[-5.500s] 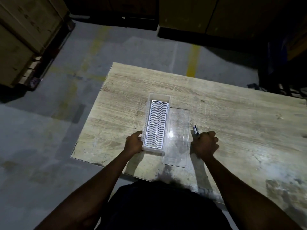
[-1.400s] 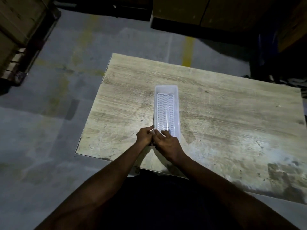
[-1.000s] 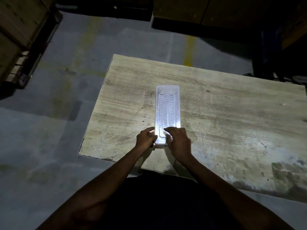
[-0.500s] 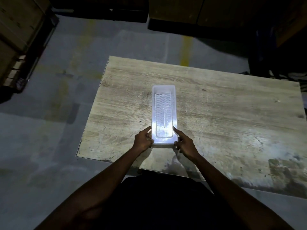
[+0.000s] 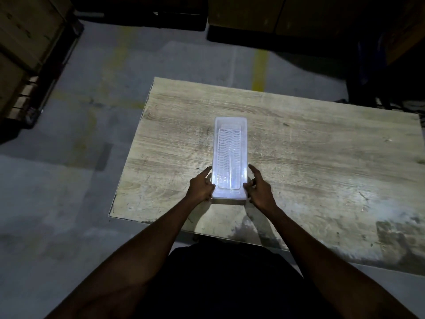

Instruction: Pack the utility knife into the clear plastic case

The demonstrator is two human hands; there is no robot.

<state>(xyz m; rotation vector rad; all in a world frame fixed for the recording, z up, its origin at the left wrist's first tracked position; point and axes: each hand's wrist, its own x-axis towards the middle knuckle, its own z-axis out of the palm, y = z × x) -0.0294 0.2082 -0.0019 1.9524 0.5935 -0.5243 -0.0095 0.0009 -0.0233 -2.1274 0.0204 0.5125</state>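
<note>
The clear plastic case (image 5: 230, 143) lies lengthwise on the wooden table (image 5: 322, 162), its lid on, a wavy white insert showing through. Glare washes out its near end. A faint long shape under the lid may be the utility knife; I cannot tell for sure. My left hand (image 5: 200, 185) presses against the case's near left side. My right hand (image 5: 258, 187) holds the near right side, index finger stretched along the edge.
Wooden crates on a pallet (image 5: 25, 54) stand at the far left on the concrete floor. Dark cabinets (image 5: 287, 17) line the back. The table's near edge (image 5: 184, 223) runs just behind my wrists.
Since 5.5 s ago the lid went from lying beside the case to sitting on it, and the knife left my right hand. In the last second my right hand slid off the lid to the case's right side.
</note>
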